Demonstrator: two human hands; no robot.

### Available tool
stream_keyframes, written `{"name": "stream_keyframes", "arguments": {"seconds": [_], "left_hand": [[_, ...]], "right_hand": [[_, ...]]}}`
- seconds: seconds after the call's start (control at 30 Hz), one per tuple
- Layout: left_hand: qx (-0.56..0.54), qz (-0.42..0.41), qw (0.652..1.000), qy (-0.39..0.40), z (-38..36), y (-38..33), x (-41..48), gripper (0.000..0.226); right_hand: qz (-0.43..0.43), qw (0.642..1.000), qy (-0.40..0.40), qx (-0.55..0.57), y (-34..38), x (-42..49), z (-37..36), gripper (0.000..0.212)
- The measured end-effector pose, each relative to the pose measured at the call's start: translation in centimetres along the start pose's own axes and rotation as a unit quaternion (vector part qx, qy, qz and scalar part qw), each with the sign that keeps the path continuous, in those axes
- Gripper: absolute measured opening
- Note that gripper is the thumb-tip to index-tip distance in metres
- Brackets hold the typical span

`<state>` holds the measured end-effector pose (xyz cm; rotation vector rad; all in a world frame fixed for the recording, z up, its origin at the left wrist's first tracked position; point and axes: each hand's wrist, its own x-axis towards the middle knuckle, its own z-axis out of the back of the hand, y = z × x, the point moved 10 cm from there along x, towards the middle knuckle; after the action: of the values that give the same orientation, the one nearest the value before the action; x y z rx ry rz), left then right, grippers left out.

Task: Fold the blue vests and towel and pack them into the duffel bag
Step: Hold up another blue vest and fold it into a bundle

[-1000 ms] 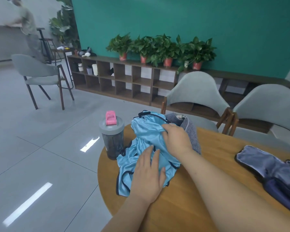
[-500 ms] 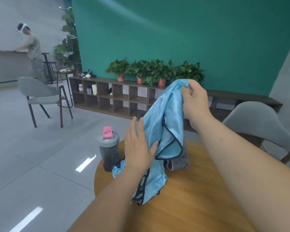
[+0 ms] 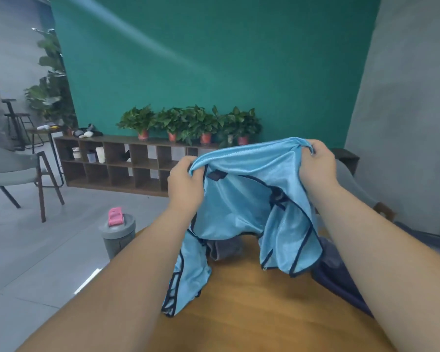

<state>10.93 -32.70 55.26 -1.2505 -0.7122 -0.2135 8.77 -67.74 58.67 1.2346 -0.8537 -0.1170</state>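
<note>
The left hand (image 3: pixel 186 181) has come up off the cloth to take the blue vest (image 3: pixel 241 204) by its top edge, so it now hangs spread between both hands.

A grey shaker bottle (image 3: pixel 117 235) stands at the left of the worktop (image 3: pixel 239 313). The left fingers are clenched on one top corner of the vest, which is glossy pale blue with dark piping, creased, its lower ends trailing onto the worktop. The grey towel (image 3: pixel 224 247) lies crumpled beneath it. The right hand (image 3: pixel 315 163) pinches the other corner, and the dark duffel bag (image 3: pixel 335 273) sits at the right, partly hidden by the arm. By my reading, nothing is folded or packed yet; whether the trailing cloth is a second vest I cannot tell.
</note>
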Motion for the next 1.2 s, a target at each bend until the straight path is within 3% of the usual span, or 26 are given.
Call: {"name": "stream_keyframes", "arguments": {"seconds": [0.3, 0.4, 0.5, 0.67, 0.73, 0.8, 0.87, 0.93, 1.03, 1.1, 1.2], "left_hand": [[-0.138, 0.110, 0.982, 0.060, -5.9, -1.1, -1.6, 0.034], [-0.108, 0.154, 0.980, 0.071, -7.2, 0.6, -1.9, 0.031], [0.019, 0.216, 0.965, 0.148, -8.9, 4.5, -3.2, 0.023], [0.153, 0.210, 0.910, 0.323, -11.5, 10.7, -7.5, 0.013], [0.191, 0.210, 0.883, 0.373, -12.3, 12.9, -9.6, 0.019], [0.223, 0.188, 0.872, 0.394, -12.9, 14.5, -10.7, 0.013], [0.256, 0.145, 0.876, 0.382, -13.1, 14.9, -10.9, 0.008], [0.270, 0.114, 0.888, 0.353, -13.0, 15.0, -10.4, 0.011], [0.239, 0.112, 0.912, 0.315, -12.4, 15.3, -9.4, 0.013], [0.194, 0.142, 0.928, 0.285, -11.7, 15.6, -8.6, 0.016], [0.101, 0.235, 0.937, 0.238, -10.7, 16.7, -8.1, 0.019]], "right_hand": [[-0.108, 0.989, 0.080, -0.056, -6.9, -0.9, 3.6, 0.027], [-0.118, 0.978, 0.098, -0.144, -9.2, -0.8, 4.8, 0.026], [-0.113, 0.951, 0.145, -0.247, -12.8, -1.6, 5.3, 0.028], [-0.095, 0.862, 0.332, -0.370, -18.7, -7.6, 3.7, 0.052], [-0.066, 0.820, 0.421, -0.382, -20.0, -11.0, 2.2, 0.076], [-0.093, 0.778, 0.477, -0.399, -22.1, -14.2, 1.1, 0.106], [-0.110, 0.706, 0.522, -0.466, -24.2, -17.3, 0.3, 0.124], [-0.092, 0.656, 0.533, -0.527, -25.5, -19.3, -0.3, 0.105], [-0.037, 0.691, 0.496, -0.524, -25.0, -18.7, -1.6, 0.032], [-0.016, 0.697, 0.496, -0.517, -23.7, -17.2, -2.0, 0.023], [-0.006, 0.780, 0.394, -0.485, -19.1, -11.0, -1.5, 0.027]]}}
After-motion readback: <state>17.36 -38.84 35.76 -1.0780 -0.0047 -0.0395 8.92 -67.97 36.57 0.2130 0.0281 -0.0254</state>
